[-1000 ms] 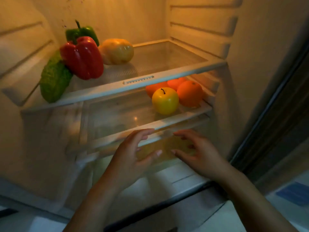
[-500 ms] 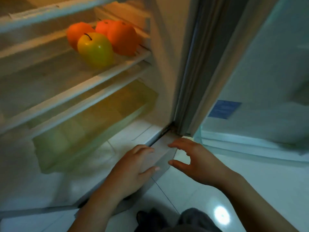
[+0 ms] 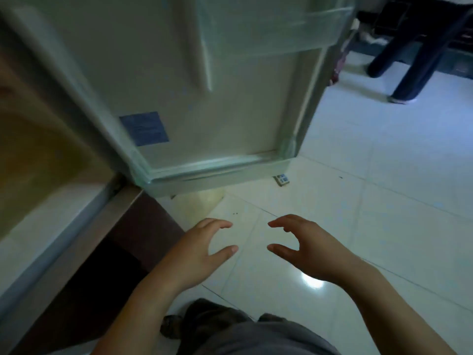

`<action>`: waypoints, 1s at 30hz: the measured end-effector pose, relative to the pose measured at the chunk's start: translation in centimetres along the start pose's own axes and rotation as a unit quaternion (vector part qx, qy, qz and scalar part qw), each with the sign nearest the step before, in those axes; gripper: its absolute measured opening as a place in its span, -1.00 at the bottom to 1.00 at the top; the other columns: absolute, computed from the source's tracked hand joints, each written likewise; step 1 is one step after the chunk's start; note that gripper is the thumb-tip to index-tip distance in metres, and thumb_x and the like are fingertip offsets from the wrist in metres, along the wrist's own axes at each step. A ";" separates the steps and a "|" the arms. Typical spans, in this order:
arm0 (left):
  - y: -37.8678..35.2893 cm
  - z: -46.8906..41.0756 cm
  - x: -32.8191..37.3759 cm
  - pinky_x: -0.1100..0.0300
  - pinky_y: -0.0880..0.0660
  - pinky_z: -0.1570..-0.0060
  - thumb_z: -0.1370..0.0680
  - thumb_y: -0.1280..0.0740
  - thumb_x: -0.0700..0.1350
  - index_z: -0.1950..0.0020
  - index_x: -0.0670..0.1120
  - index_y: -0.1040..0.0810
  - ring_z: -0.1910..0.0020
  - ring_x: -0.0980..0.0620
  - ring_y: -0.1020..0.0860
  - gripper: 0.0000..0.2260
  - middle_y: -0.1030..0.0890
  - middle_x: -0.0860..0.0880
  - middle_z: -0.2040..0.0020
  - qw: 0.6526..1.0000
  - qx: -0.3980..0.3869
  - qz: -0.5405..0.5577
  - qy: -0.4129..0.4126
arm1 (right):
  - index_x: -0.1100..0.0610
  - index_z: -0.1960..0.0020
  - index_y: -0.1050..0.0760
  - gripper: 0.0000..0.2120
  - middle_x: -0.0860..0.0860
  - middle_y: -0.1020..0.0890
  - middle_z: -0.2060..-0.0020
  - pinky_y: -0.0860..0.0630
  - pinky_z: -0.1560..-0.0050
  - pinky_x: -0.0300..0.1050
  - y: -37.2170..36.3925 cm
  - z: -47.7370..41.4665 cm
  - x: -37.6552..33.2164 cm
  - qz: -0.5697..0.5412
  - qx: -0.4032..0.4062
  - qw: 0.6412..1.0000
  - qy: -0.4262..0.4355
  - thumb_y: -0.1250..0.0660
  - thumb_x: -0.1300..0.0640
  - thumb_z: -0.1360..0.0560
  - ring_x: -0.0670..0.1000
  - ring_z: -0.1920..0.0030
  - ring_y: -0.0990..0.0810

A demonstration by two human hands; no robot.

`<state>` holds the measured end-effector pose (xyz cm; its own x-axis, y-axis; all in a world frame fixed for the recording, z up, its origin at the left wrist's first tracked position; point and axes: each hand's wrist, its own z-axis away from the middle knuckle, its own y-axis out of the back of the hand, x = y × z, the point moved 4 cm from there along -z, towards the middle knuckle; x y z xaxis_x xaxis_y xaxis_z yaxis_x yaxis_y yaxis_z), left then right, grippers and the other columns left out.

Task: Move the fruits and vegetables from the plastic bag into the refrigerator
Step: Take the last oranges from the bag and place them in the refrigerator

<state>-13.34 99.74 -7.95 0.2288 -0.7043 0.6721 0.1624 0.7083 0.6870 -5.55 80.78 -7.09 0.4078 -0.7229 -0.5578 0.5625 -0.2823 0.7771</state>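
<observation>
My left hand (image 3: 202,252) and my right hand (image 3: 307,249) hover side by side over the white tiled floor, fingers spread and curled, holding nothing. The refrigerator's lit yellow interior (image 3: 38,155) shows only as a strip at the left edge; its open door (image 3: 204,98) stands ahead of my hands. No fruit, vegetable or plastic bag is in view.
The door carries a clear shelf (image 3: 276,26) and a blue sticker (image 3: 144,128). A small white object (image 3: 281,179) lies on the floor by the door's lower corner. Another person's dark-trousered legs (image 3: 414,55) stand at the top right. My own knees and foot (image 3: 230,326) show below.
The view has swung right and down, away from the shelves with the peppers, oranges and apple, onto the door and floor. Both hands came out of the refrigerator and stay empty.
</observation>
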 end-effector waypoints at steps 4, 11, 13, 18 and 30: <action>-7.4 -3.9 7.9 0.37 -0.26 -0.17 -0.49 -0.28 0.17 -0.33 0.16 -0.34 -0.23 0.28 -0.34 -0.58 -0.34 0.24 -0.31 0.992 -0.086 -0.043 -0.075 | -0.09 -0.33 -0.34 -0.55 -0.20 -0.42 -0.27 -0.31 -0.08 -0.35 3.8 6.5 8.5 -0.017 0.043 0.995 -0.088 -0.28 -0.17 -0.48 -0.17 -0.20 -0.43; -12.6 -10.4 17.4 0.31 -0.29 -0.24 -0.50 -0.26 0.18 -0.33 0.15 -0.35 -0.27 0.26 -0.35 -0.58 -0.33 0.24 -0.33 0.979 -0.129 -0.082 -0.137 | -0.12 -0.32 -0.33 -0.57 -0.25 -0.41 -0.26 -0.33 -0.13 -0.33 8.3 11.1 17.0 -0.052 0.082 0.984 -0.150 -0.25 -0.18 -0.48 -0.21 -0.21 -0.41; -13.1 -12.5 18.5 0.30 -0.30 -0.24 -0.50 -0.26 0.18 -0.32 0.16 -0.35 -0.26 0.26 -0.36 -0.59 -0.35 0.24 -0.32 0.977 -0.132 -0.090 -0.142 | -0.12 -0.32 -0.33 -0.57 -0.26 -0.41 -0.26 -0.32 -0.12 -0.35 9.3 10.2 18.6 -0.059 0.087 0.983 -0.150 -0.25 -0.18 -0.48 -0.22 -0.20 -0.40; -14.1 -19.2 19.2 0.36 -0.28 -0.19 -0.49 -0.29 0.16 -0.29 0.16 -0.39 -0.24 0.28 -0.37 -0.62 -0.38 0.27 -0.27 0.983 -0.118 -0.068 -0.124 | -0.13 -0.32 -0.33 -0.57 -0.27 -0.40 -0.26 -0.30 -0.10 -0.39 12.6 5.6 22.4 -0.064 0.063 0.987 -0.130 -0.25 -0.19 -0.48 -0.24 -0.19 -0.40; -11.7 -40.0 28.0 0.18 -0.40 -0.21 -0.53 -0.23 0.15 -0.36 0.13 -0.31 -0.27 0.17 -0.38 -0.59 -0.32 0.19 -0.36 0.989 -0.072 -0.080 -0.104 | -0.12 -0.33 -0.32 -0.56 -0.22 -0.39 -0.29 -0.30 -0.13 -0.38 29.6 -10.6 31.5 0.024 0.060 0.993 -0.096 -0.24 -0.18 -0.49 -0.19 -0.22 -0.41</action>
<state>29.55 73.63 -8.21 -0.0107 -0.7914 0.6112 0.3187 0.5767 0.7523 31.53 56.32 -4.71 0.2821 -0.8408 -0.4621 0.4518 -0.3085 0.8371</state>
